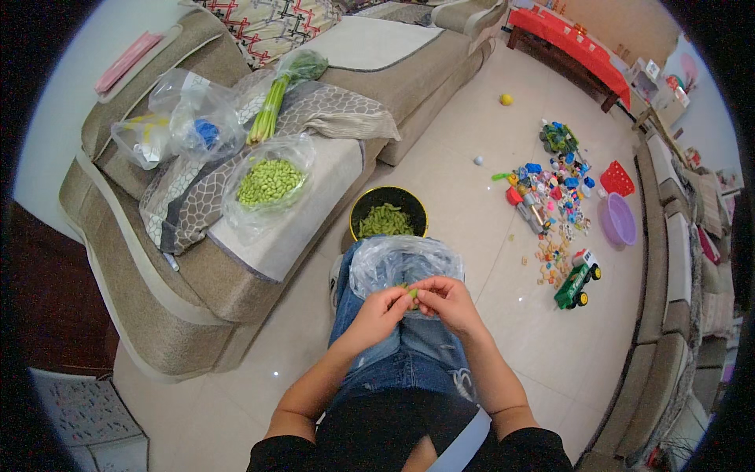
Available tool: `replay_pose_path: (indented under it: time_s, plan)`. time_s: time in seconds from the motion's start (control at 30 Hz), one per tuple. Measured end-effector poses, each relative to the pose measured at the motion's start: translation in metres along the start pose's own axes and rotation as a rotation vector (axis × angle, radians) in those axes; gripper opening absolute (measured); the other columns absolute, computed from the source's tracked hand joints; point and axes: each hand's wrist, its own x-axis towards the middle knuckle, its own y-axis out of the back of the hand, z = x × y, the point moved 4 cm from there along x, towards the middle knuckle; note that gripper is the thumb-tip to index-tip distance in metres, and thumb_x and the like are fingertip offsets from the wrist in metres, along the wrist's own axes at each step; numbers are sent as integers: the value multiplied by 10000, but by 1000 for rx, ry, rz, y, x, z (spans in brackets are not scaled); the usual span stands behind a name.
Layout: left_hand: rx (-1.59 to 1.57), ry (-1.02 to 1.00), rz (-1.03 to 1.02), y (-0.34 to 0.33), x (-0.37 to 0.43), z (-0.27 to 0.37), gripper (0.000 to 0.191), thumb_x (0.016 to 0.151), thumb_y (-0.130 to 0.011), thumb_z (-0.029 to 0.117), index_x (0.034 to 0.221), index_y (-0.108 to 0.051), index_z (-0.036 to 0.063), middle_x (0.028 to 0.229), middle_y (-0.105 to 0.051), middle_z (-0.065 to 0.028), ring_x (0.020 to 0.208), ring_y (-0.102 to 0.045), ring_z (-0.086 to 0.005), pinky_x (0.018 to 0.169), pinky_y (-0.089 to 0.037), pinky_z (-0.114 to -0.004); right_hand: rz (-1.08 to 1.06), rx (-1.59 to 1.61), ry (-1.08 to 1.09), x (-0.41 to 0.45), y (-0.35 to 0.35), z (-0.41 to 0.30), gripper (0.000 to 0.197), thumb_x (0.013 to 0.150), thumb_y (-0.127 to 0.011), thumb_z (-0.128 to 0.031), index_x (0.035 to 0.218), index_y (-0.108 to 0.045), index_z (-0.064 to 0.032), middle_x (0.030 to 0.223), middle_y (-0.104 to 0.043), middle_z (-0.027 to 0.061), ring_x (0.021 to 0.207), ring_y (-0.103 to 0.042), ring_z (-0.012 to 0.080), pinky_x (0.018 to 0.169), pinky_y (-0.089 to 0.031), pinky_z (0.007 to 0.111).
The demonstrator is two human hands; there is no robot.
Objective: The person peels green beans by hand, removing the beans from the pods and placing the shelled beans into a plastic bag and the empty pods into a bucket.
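My left hand [380,314] and my right hand [446,302] meet over my lap, both pinching one green bean pod [413,293] between the fingertips. Beneath them a clear plastic bag [377,265] lies spread on my jeans; what it holds under my hands is mostly hidden. Just beyond my knees stands a dark bucket [352,219] with a yellow rim, with green pods [386,221] inside. To the left, on the sofa, shelled green beans [270,183] fill an open clear plastic bag [236,218].
On the sofa [330,236] lie a bundle of green stalks [270,112] and plastic bags [203,121]. Scattered toys [554,189], a green toy truck [575,283] and a purple basin [618,219] are on the tiled floor at right. A red-covered table [566,47] stands farther off.
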Motion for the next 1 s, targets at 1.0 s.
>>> replay_pose_path:
  time_s: [1.0]
  plan:
    - [-440, 183, -137, -10, 22, -12, 262, 935, -436, 261, 749, -485, 82, 632, -398, 56, 523, -321, -28, 469, -256, -177, -13, 245, -69, 21, 19, 10, 113, 796, -606, -26, 891, -633, 28, 720, -622, 49, 550, -515, 74, 501, -412, 190]
